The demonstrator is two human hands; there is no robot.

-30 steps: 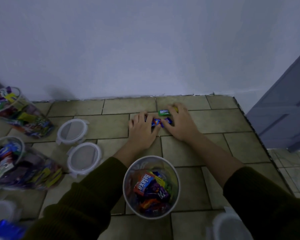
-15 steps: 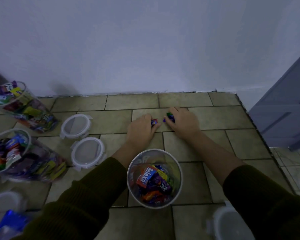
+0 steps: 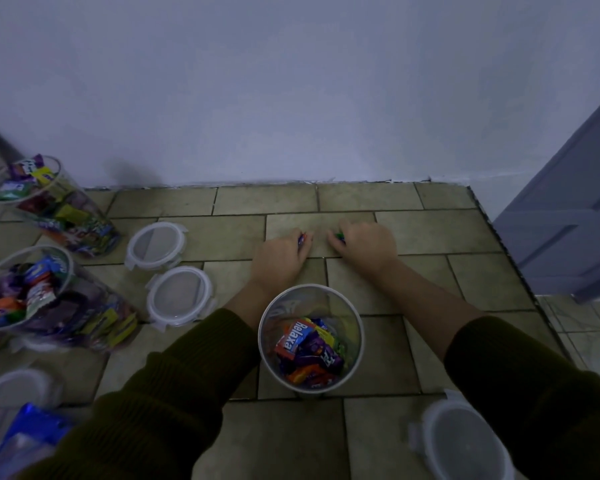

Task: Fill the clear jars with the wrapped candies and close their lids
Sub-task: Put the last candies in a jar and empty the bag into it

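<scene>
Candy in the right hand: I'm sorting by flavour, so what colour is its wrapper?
Green. The candy peeks from the right hand; head view.

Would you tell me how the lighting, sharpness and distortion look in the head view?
Head view: dim, bluish light; wide-angle distortion bends the tile floor and door toward the edges; the lid at lower right and the blue packet are blurred; the Relaxa wrapper in the centre jar reads clearly.
</scene>
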